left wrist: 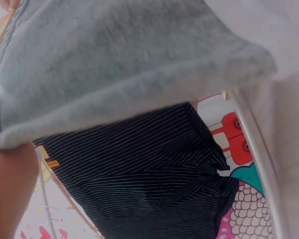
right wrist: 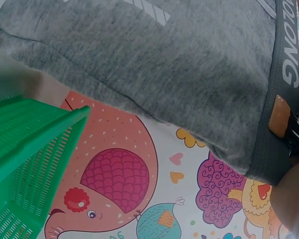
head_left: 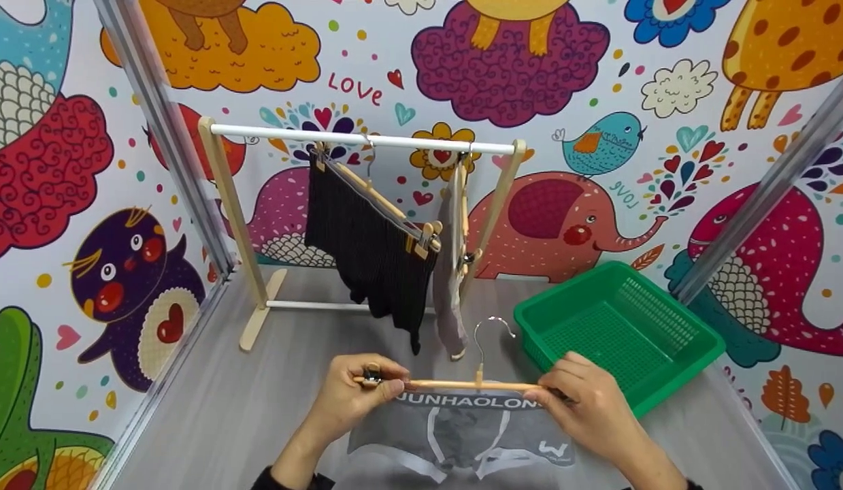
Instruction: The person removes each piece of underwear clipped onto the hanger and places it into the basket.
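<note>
Grey underwear (head_left: 462,435) with a dark lettered waistband hangs from a wooden clip hanger (head_left: 448,385) at the front centre of the head view. My left hand (head_left: 350,401) grips the hanger's left end, by a clip. The right end is pinched by my right hand (head_left: 588,401), whose fingers cover the clip there. In the right wrist view a wooden clip (right wrist: 279,116) bites the waistband (right wrist: 284,74). Grey cloth (left wrist: 124,59) fills the top of the left wrist view, with black striped cloth (left wrist: 154,174) behind it.
Behind my hands stands a rack with a white rail (head_left: 407,142) and wooden legs. Black striped clothing (head_left: 367,238) and a light grey garment (head_left: 450,272) hang on it. A green basket (head_left: 618,333) sits at the right. Patterned walls enclose the table (head_left: 244,408).
</note>
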Demonstrator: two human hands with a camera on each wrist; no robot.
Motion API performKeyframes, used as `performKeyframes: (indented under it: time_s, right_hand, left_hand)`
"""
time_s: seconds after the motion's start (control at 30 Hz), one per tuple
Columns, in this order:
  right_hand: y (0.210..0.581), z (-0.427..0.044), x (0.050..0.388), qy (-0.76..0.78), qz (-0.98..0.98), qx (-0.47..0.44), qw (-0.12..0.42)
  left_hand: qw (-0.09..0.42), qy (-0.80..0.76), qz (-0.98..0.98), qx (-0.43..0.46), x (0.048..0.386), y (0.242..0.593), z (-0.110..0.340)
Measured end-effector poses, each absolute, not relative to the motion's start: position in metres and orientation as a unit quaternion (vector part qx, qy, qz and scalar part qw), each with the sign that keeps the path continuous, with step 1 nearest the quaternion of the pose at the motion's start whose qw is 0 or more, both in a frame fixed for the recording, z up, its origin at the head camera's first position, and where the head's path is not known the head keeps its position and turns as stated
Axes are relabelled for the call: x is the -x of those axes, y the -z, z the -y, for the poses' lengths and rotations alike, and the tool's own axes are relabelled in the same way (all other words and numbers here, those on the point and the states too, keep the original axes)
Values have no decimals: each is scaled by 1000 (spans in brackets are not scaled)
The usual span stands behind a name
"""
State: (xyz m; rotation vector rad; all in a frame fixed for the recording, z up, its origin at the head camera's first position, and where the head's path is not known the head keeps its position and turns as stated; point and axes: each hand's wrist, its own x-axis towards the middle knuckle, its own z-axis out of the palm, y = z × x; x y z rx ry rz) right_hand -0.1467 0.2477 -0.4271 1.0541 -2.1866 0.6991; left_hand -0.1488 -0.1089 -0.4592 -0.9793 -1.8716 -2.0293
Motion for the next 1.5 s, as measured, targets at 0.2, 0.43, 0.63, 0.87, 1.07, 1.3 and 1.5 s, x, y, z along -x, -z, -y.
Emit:
performKeyframes:
  time_s: [0.2,0.43,0.63,0.87,1.07,1.3,1.5]
  right_hand:
    - [426,-251,146,-264,822,-398,311]
    - [424,-256,145,-259,827,-384,319]
    - [422,-257,144,-261,825,-378,328]
    - [426,-256,145,-269,799,-394,367]
    - [426,-256,143,-274,799,-385,372]
    - [426,-254,143,-268,799,-385,376]
    - [426,-254,145,-256,797,-387,387]
  left_hand:
    - [103,699,639,304,147,457,114]
    - [110,698,633,318,144,447,119]
    - [122,684,635,339,143,440,120]
    - [156,661,654,332,143,439,117]
    - [174,660,650,333,144,441,112]
    - [159,649,680,302,144,442,112]
    - [137,645,683,315,146,442,114]
